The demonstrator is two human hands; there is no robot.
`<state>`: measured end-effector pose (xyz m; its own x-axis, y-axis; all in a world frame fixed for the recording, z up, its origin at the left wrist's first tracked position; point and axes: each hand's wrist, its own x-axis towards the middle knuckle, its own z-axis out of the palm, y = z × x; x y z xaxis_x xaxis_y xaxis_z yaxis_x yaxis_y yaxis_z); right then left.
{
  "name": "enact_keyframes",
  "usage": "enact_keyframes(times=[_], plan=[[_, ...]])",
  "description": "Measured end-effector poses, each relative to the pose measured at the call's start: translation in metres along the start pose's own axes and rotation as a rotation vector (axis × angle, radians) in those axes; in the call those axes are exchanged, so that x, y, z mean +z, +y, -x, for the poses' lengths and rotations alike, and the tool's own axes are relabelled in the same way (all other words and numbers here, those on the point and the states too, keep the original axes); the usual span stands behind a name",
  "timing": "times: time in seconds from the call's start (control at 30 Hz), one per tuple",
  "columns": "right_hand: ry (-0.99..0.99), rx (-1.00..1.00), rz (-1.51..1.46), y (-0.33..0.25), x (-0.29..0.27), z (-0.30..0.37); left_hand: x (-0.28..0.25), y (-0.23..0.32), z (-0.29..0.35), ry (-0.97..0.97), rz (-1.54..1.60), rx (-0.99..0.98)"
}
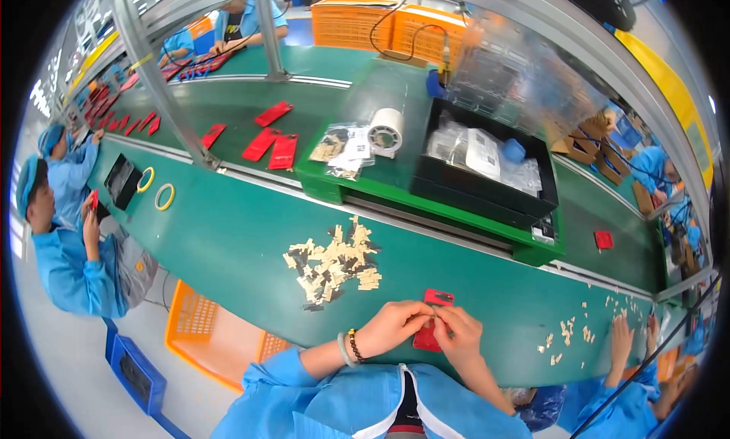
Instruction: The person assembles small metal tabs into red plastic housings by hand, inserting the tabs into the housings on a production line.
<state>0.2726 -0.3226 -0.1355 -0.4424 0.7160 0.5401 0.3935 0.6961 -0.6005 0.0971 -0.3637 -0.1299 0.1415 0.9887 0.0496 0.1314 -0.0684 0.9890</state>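
Observation:
My left hand (397,325) and my right hand (458,334) meet over a red flat case (436,298) lying on the green bench (228,241). The fingertips of both hands pinch together at a tiny pale piece above the case; the piece is too small to make out. The lower half of the case is hidden under my fingers. A heap of small beige and black stickers (334,266) lies just left of my hands. Bead bracelets circle my left wrist.
A black bin (487,184) with bagged parts and a tape roll (385,129) sit on a raised green shelf. Red cases (272,146) lie on the far belt. Two yellow rings (164,197) lie at left. Co-workers in blue sit left and right; an orange crate (199,325) stands below.

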Motion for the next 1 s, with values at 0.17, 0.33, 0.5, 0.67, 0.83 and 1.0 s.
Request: enact_keyframes(times=[0.17, 0.33, 0.5, 0.67, 0.83, 1.0], plan=[[-0.089, 0.133, -0.167, 0.0, 0.005, 0.003, -0.008, -0.009, -0.001, 0.129, -0.159, 0.336], [0.003, 0.485, -0.223, 0.041, -0.014, 0.025, -0.007, -0.005, 0.008, -0.197, 0.295, 0.498], [0.114, 0.431, -0.018, 0.074, -0.063, 0.04, -0.006, -0.004, 0.001, -0.126, 0.031, 0.406], [-0.249, 0.313, -0.429, 0.008, -0.046, 0.007, 0.003, -0.002, -0.018, -0.019, -0.518, 0.959], [-0.387, 0.149, -0.51, 0.012, -0.044, -0.014, -0.009, -0.005, -0.016, 0.023, -0.697, 0.962], [-0.525, 0.143, -0.396, 0.005, -0.043, -0.018, -0.012, 0.002, -0.011, 0.047, -0.768, 0.935]])
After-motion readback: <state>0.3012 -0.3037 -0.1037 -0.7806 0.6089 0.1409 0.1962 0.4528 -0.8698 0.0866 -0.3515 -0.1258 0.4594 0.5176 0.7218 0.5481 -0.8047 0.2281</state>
